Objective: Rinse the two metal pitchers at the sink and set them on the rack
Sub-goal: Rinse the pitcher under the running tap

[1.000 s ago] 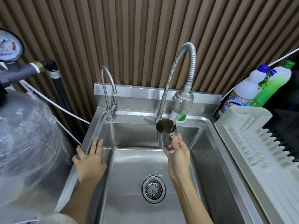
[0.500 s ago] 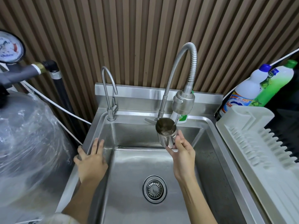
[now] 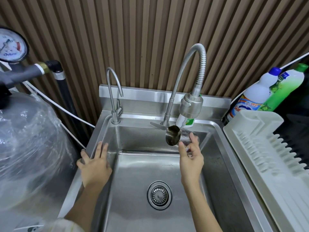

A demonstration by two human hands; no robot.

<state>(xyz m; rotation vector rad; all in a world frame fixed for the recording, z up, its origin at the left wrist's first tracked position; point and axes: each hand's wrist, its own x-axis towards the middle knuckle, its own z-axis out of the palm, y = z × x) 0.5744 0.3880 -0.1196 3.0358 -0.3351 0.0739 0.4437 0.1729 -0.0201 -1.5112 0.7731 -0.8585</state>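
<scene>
My right hand (image 3: 190, 158) grips a small metal pitcher (image 3: 173, 135) above the steel sink (image 3: 133, 173). The pitcher is tipped over to the left, so its dark mouth faces left. Water runs from the spray head of the flexible tap (image 3: 191, 106) onto the pitcher's outer side. My left hand (image 3: 95, 161) rests flat on the sink's left rim with its fingers spread. The white dish rack (image 3: 267, 151) stands to the right of the sink. Only one pitcher is in view.
A slim second tap (image 3: 115, 97) stands at the sink's back left. Two detergent bottles (image 3: 260, 94) lean behind the rack, and a small bottle (image 3: 188, 120) stands behind the spray head. A plastic-wrapped tank (image 3: 28, 148) with a pressure gauge (image 3: 10, 46) fills the left. The drain strainer (image 3: 159, 195) sits mid-basin.
My right hand has tipped the pitcher from upright to lying on its side under the spray head, and water now runs over it. My left hand has stayed on the rim.
</scene>
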